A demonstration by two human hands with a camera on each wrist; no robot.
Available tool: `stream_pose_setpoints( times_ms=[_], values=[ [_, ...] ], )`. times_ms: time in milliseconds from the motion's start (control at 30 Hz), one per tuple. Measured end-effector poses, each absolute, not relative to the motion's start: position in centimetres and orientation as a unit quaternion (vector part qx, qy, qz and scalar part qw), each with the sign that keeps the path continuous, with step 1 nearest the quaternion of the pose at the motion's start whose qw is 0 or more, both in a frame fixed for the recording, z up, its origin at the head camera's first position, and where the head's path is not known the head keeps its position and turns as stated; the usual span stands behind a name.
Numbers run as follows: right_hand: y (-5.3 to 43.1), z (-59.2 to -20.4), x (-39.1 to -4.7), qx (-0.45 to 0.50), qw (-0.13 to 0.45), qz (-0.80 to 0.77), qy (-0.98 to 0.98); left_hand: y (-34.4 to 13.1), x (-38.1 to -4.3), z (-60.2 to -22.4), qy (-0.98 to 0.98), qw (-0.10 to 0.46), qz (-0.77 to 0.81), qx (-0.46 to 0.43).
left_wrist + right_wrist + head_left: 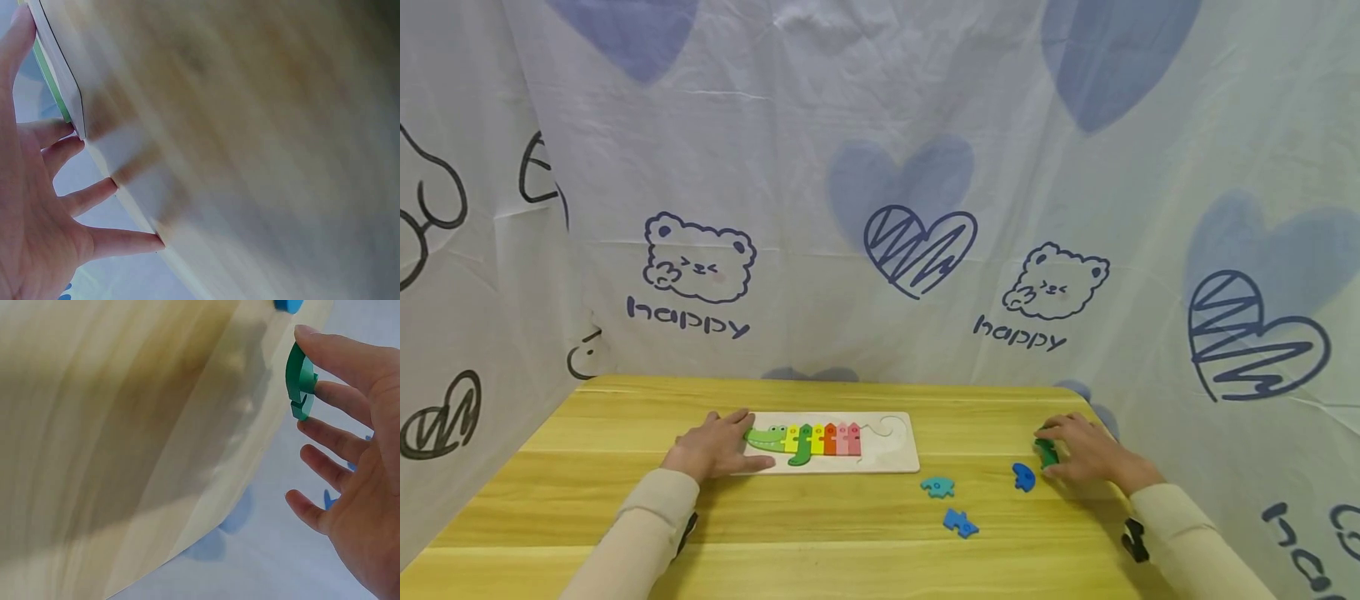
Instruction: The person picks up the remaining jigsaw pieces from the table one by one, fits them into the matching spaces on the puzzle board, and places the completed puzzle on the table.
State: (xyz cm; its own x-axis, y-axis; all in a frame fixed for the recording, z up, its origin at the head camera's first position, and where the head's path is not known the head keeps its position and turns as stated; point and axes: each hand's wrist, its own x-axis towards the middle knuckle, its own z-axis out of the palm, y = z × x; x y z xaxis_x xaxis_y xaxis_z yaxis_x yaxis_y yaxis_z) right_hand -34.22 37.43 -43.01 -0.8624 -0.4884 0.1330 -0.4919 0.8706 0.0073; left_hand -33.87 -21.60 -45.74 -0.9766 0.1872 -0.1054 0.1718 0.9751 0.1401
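Observation:
A pale wooden puzzle board lies on the table, with a crocodile of coloured pieces set into its left and middle parts. At its right end, a bare recess with a curled tail outline shows. My left hand rests at the board's left end, fingers spread and thumb along the near edge; the left wrist view shows the left fingertips on the table beside the board. Between thumb and fingers, my right hand pinches a green puzzle piece, held up on its edge above the table.
Loose on the wooden table lie a dark blue piece beside the right hand, a teal piece near the board's right corner, and a blue piece closer to me. A printed cloth hangs behind the table.

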Motion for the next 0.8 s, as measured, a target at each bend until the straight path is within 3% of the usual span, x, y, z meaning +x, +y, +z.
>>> stream_pose_setpoints(
  times_ms=[800],
  values=[
    [32.3,-42.0,-35.3,0.264,0.051,0.033,-0.962,-21.7,-34.0,-45.9,0.992,0.06,0.062,0.091]
  ],
)
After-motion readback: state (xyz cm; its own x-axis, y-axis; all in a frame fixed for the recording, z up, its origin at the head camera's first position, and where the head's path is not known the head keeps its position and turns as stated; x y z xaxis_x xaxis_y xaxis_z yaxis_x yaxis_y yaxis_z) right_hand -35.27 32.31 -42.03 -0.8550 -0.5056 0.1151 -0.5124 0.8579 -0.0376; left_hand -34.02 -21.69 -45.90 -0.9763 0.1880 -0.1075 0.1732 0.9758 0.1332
